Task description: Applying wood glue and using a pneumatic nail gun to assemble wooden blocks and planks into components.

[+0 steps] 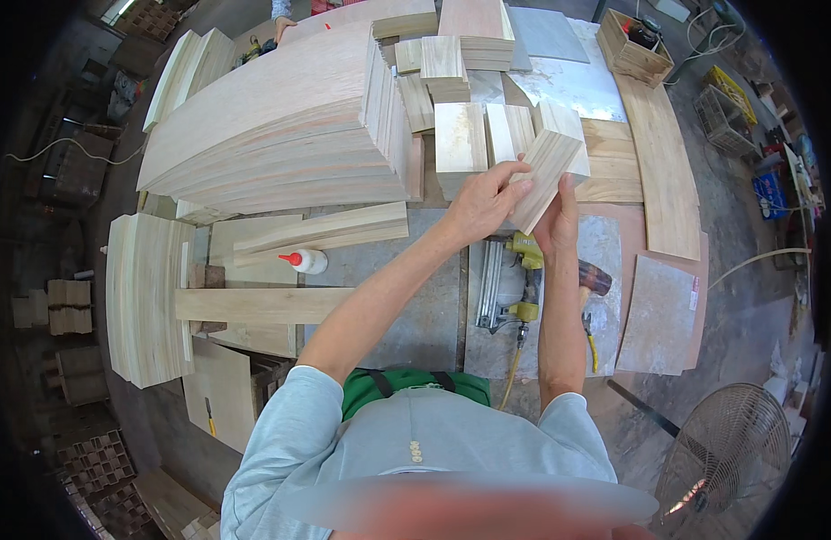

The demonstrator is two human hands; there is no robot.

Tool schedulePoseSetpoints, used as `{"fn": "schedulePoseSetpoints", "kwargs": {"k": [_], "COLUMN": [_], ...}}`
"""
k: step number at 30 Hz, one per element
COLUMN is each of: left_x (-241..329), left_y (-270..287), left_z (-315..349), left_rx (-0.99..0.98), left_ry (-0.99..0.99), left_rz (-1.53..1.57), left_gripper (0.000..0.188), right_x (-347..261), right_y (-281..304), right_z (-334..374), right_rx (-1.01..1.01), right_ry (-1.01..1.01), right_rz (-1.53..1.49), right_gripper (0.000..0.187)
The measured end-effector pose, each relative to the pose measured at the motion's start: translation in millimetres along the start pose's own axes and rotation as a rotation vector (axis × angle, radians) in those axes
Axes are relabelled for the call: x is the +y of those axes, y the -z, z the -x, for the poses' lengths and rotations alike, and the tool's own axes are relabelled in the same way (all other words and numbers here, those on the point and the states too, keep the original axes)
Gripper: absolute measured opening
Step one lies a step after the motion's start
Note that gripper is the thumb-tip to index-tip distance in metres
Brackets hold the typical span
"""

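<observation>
My left hand [486, 205] and my right hand [558, 218] are closed around a small bundle of pale wooden boards [547, 166], tilted above the bench. Just beyond stand several short stacks of similar pieces, one with a stained top [460, 137]. Below my right hand lies a yellow-green and black nail gun [526, 311] with its silver magazine, partly hidden by my right forearm. A dark-headed mallet [595, 277] is right of that forearm, near yellow-handled pliers [592, 344]. To the left, a white glue bottle with a red tip [306, 261] lies on its side.
A tall stack of large plywood panels [280, 121] fills the far left. Long wooden strips [262, 305] lie across the left side. A co-worker's hand [284, 29] shows at the back. A wooden crate [633, 49] sits far right, and a fan [726, 445] stands near right.
</observation>
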State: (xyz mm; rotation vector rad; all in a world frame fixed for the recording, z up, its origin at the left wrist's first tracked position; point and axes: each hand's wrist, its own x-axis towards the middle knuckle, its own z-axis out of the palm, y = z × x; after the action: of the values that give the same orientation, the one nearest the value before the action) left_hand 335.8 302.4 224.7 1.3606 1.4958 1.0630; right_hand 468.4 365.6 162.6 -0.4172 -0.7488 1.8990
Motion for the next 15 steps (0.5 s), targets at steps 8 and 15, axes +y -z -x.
{"fn": "schedulePoseSetpoints", "kwargs": {"k": [8, 15], "left_x": [-7, -11], "left_y": [6, -10], "left_z": [22, 58], "left_rx": [0.051, 0.225], "left_ry": [0.009, -0.340], "left_rz": [0.028, -0.300], "left_gripper": [0.037, 0.039], "right_x": [0, 15], "right_y": [-14, -25], "right_z": [8, 26], "right_rx": [0.008, 0.206], "right_ry": [0.034, 0.023], "right_rz": [0.133, 0.278], "right_gripper": [0.056, 0.042]}}
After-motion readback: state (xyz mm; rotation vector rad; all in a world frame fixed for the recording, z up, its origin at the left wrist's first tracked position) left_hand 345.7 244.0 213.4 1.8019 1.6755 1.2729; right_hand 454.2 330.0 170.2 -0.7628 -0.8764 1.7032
